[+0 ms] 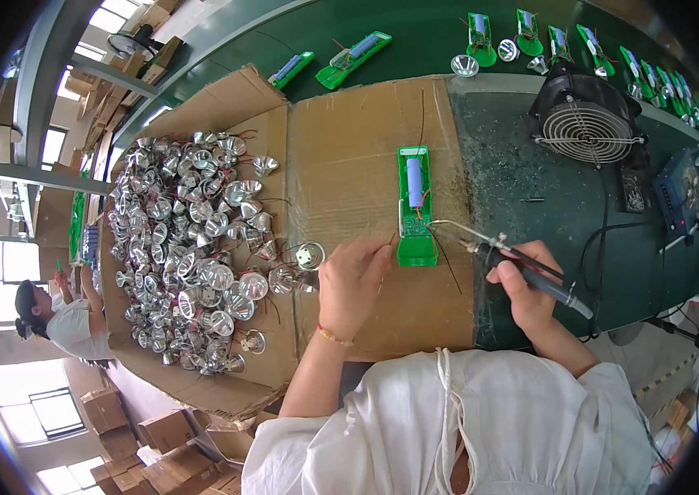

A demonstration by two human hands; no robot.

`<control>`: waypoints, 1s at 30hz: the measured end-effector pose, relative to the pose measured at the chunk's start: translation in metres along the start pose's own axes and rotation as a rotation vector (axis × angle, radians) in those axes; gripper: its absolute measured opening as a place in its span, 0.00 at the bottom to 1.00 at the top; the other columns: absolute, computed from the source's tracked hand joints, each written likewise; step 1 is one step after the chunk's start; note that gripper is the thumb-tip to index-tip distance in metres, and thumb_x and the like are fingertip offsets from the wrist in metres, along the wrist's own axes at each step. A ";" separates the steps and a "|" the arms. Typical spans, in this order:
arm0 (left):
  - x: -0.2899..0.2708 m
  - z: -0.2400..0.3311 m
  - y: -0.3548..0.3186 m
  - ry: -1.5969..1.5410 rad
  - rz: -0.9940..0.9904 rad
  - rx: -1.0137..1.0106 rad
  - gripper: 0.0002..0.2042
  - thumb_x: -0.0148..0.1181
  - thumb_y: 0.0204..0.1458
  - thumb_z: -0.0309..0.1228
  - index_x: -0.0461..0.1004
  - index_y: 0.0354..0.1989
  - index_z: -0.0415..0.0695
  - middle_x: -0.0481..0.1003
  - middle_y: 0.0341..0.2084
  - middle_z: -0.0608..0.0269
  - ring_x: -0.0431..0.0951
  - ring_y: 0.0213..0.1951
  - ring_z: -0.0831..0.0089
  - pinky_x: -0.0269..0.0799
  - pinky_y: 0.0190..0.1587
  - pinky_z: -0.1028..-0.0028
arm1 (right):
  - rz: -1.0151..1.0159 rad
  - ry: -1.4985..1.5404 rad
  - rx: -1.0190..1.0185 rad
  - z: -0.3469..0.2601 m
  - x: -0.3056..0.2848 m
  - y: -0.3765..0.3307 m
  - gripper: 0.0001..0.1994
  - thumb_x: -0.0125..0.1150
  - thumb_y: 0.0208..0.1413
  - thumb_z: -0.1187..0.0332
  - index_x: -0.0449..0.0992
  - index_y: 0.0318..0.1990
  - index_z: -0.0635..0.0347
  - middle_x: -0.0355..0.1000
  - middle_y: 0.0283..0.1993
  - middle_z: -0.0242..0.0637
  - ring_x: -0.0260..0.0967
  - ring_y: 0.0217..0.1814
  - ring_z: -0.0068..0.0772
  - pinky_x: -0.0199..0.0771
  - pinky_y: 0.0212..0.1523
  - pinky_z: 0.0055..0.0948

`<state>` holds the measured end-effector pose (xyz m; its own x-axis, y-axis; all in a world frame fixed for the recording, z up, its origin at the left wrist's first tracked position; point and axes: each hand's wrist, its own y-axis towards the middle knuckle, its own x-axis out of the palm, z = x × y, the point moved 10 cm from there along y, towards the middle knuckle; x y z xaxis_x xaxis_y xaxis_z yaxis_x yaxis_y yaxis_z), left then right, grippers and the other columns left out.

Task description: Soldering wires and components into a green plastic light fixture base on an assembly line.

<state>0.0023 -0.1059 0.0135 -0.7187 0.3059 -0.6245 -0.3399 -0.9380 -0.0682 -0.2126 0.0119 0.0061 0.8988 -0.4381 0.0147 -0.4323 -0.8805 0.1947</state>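
White sleeves nearest | right hand (527, 289) grips soldering iron (522, 264), tip on green torch half-shell (416, 206) lying on cardboard sheet (366, 190) | left hand (353, 280) pinches thin wire beside it | shell looks light, brittle; steady by edges, away from solder joints | reflector pile (192, 247) sits left

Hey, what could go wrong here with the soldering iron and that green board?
1. The left hand pinches a wire right beside the green board, close to the iron's tip; fingers could get burned.
2. The board lies loose on cardboard; it may slide under the soldering iron held by the right hand, and a hot tip could scorch the cardboard.
3. Thin wires trail from the reflectors nearby and could snag.
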 end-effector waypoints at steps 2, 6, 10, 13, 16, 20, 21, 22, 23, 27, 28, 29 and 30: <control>0.012 -0.016 0.002 -0.079 0.023 -0.084 0.07 0.59 0.49 0.30 0.76 0.27 0.38 0.75 0.24 0.57 0.75 0.24 0.66 0.69 0.30 0.72 | -0.046 -0.093 -0.026 0.001 0.007 -0.001 0.09 0.57 0.52 0.71 0.67 0.34 0.68 0.71 0.24 0.40 0.70 0.25 0.24 0.71 0.29 0.23; 0.016 -0.004 0.004 -0.039 0.099 0.101 0.07 0.61 0.47 0.30 0.75 0.25 0.39 0.71 0.22 0.58 0.73 0.24 0.66 0.69 0.29 0.71 | -0.022 -0.110 0.002 0.005 0.010 0.000 0.08 0.58 0.51 0.72 0.68 0.33 0.68 0.71 0.23 0.39 0.70 0.24 0.24 0.71 0.27 0.22; 0.023 -0.007 0.007 -0.067 0.070 0.084 0.06 0.62 0.47 0.29 0.75 0.25 0.39 0.71 0.23 0.58 0.72 0.25 0.67 0.68 0.29 0.71 | 0.022 -0.070 -0.041 0.007 0.010 0.000 0.07 0.61 0.49 0.74 0.68 0.31 0.66 0.73 0.21 0.36 0.69 0.20 0.18 0.68 0.22 0.19; 0.026 -0.009 0.008 -0.064 0.048 0.062 0.06 0.62 0.47 0.29 0.75 0.25 0.38 0.71 0.24 0.58 0.72 0.24 0.68 0.69 0.28 0.71 | 0.011 -0.056 -0.034 0.011 0.012 0.000 0.07 0.61 0.49 0.75 0.68 0.31 0.66 0.73 0.21 0.35 0.68 0.20 0.18 0.68 0.21 0.19; 0.027 -0.009 0.009 -0.075 0.033 0.025 0.06 0.62 0.46 0.29 0.75 0.24 0.38 0.71 0.24 0.58 0.73 0.24 0.68 0.68 0.28 0.72 | -0.005 -0.050 -0.025 0.013 0.013 0.000 0.07 0.61 0.49 0.75 0.68 0.31 0.66 0.72 0.20 0.35 0.68 0.20 0.17 0.68 0.21 0.18; 0.026 -0.010 0.008 -0.092 0.034 0.020 0.07 0.61 0.47 0.29 0.74 0.24 0.38 0.71 0.24 0.58 0.73 0.24 0.68 0.68 0.26 0.73 | 0.017 -0.022 0.034 0.014 0.012 0.001 0.07 0.61 0.50 0.74 0.68 0.32 0.66 0.72 0.21 0.35 0.69 0.21 0.19 0.68 0.22 0.19; 0.025 -0.011 0.008 -0.090 0.035 0.018 0.07 0.61 0.47 0.29 0.74 0.24 0.38 0.71 0.24 0.58 0.73 0.24 0.68 0.68 0.26 0.73 | 0.050 0.047 0.072 0.017 0.010 0.000 0.07 0.61 0.51 0.73 0.68 0.32 0.67 0.72 0.23 0.36 0.70 0.22 0.20 0.69 0.23 0.19; 0.026 -0.011 0.009 -0.074 0.027 0.020 0.07 0.61 0.47 0.29 0.74 0.24 0.38 0.71 0.24 0.58 0.73 0.24 0.68 0.68 0.26 0.72 | 0.085 0.112 0.109 0.019 0.007 -0.001 0.08 0.60 0.51 0.73 0.69 0.32 0.67 0.72 0.24 0.37 0.70 0.23 0.21 0.70 0.24 0.20; 0.027 -0.011 0.010 -0.059 0.018 0.023 0.07 0.61 0.47 0.29 0.74 0.24 0.38 0.71 0.24 0.58 0.73 0.24 0.67 0.68 0.26 0.72 | 0.075 0.088 0.091 0.016 0.005 -0.001 0.08 0.60 0.52 0.72 0.68 0.33 0.68 0.72 0.26 0.38 0.70 0.24 0.22 0.71 0.25 0.20; 0.027 -0.011 0.010 -0.074 0.022 0.010 0.07 0.61 0.47 0.29 0.74 0.24 0.38 0.71 0.23 0.58 0.73 0.24 0.67 0.67 0.27 0.72 | 0.050 0.053 0.079 0.014 0.005 0.000 0.08 0.59 0.52 0.73 0.68 0.33 0.68 0.72 0.25 0.38 0.70 0.24 0.21 0.71 0.25 0.20; 0.027 -0.012 0.010 -0.071 0.019 0.008 0.07 0.61 0.47 0.29 0.74 0.24 0.38 0.71 0.23 0.58 0.73 0.24 0.67 0.67 0.27 0.72 | 0.030 0.052 0.079 0.016 0.007 0.000 0.08 0.59 0.52 0.73 0.68 0.34 0.68 0.72 0.25 0.38 0.70 0.24 0.21 0.71 0.25 0.20; 0.028 -0.014 0.010 -0.068 0.017 0.005 0.07 0.61 0.47 0.29 0.74 0.24 0.38 0.71 0.23 0.58 0.73 0.24 0.66 0.67 0.27 0.71 | 0.009 0.051 0.080 0.018 0.009 0.000 0.08 0.59 0.52 0.73 0.68 0.34 0.67 0.72 0.25 0.38 0.70 0.24 0.21 0.71 0.25 0.21; 0.028 -0.014 0.010 -0.067 0.018 0.003 0.07 0.61 0.47 0.29 0.74 0.24 0.38 0.71 0.23 0.58 0.73 0.24 0.66 0.67 0.27 0.71 | 0.008 0.052 0.081 0.018 0.009 0.000 0.08 0.59 0.52 0.73 0.68 0.34 0.67 0.72 0.25 0.38 0.70 0.24 0.21 0.71 0.25 0.21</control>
<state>-0.0126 -0.1089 -0.0155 -0.7636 0.2996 -0.5720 -0.3286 -0.9429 -0.0552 -0.2055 0.0048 -0.0115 0.8971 -0.4366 0.0673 -0.4416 -0.8899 0.1142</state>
